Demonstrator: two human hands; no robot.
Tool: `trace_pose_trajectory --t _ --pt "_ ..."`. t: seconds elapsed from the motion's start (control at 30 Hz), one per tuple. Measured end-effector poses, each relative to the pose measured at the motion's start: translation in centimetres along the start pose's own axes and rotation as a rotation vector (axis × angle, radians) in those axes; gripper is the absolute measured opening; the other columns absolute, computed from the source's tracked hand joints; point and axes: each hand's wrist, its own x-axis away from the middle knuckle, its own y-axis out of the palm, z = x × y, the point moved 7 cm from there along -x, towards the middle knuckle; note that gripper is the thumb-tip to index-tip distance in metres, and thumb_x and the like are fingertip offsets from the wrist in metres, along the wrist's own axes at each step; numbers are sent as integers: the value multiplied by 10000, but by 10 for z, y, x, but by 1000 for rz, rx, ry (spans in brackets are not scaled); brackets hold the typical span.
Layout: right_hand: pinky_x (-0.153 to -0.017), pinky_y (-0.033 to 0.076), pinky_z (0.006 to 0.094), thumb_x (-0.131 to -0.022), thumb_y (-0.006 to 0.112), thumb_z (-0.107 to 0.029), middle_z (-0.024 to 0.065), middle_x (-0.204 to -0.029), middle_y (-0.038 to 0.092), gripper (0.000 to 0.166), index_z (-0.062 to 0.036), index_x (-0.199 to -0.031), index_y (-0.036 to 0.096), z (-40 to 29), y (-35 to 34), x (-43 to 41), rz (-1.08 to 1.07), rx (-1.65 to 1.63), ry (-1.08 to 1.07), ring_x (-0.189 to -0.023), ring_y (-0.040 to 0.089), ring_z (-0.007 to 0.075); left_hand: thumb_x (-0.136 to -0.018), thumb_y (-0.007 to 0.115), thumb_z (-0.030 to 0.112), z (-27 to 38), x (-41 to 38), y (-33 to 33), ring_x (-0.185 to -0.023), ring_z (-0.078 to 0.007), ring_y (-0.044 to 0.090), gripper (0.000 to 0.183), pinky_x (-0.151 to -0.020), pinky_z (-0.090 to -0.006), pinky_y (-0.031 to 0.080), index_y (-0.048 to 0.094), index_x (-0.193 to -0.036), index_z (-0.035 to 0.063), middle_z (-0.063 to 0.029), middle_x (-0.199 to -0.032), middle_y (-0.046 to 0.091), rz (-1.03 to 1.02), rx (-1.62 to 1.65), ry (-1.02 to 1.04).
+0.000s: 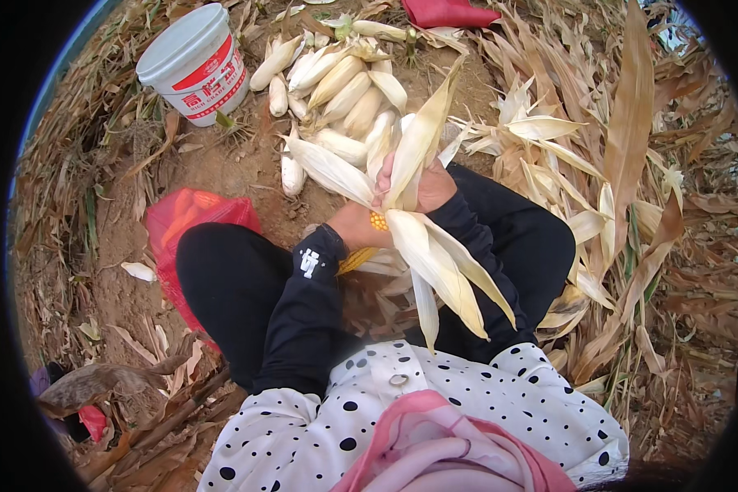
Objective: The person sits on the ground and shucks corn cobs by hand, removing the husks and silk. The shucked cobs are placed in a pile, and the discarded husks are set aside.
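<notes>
My left hand is closed around a corn ear at the middle of the view, and some yellow kernels show beside its fingers. Pale dry husk leaves spread from the ear, upward, left and down towards my lap. My right hand grips the husk at the ear's upper part, close against my left hand; leaves hide several fingers. Below my left wrist a yellow corn ear is partly visible; whether it is the same ear, I cannot tell. Beyond both hands lies a heap of ears in husk.
A lidded white bucket with red printing stands at the upper left. By my left knee sits a red mesh bag holding orange ears. Loose husks and dry stalks cover the right side. Red cloth lies at the top.
</notes>
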Motion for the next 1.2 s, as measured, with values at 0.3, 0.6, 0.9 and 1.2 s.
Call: trace_pose_trajectory --t 0.3,0.6,0.9,1.2 --pt "-373 231 232 -867 430 -103 -47 -553 297 87 -108 -780 430 -9 -16 -7 91 -582 -273 -416 260 79 -792 619 180 -84 -21 10 -907 -273 580 325 -810 -337 447 561 -1032 -30 -178 -984 613 475 324 117" --pt "-352 255 228 -906 387 -123 -19 -559 330 122 -75 -807 440 -119 -84 43 313 -462 -628 -426 293 85 -874 536 213 -100 -6 -12 -855 -227 616 300 -766 -320 501 562 -1070 -12 -120 -979 628 520 547 198" --pt "-628 463 246 -736 760 -204 27 -850 568 421 11 -1021 536 -64 -4 17 398 769 -269 -712 540 103 -735 691 241 5 0 6 -877 -288 616 350 -777 -371 472 622 -1024 55 -120 -943 654 500 -266 296" --pt "-549 432 226 -761 715 -161 10 -738 598 242 1 -903 603 -29 -41 6 371 727 -9 -612 532 80 -710 709 217 23 6 10 -828 -312 612 330 -724 -376 477 619 -965 30 -152 -914 639 485 -481 420"
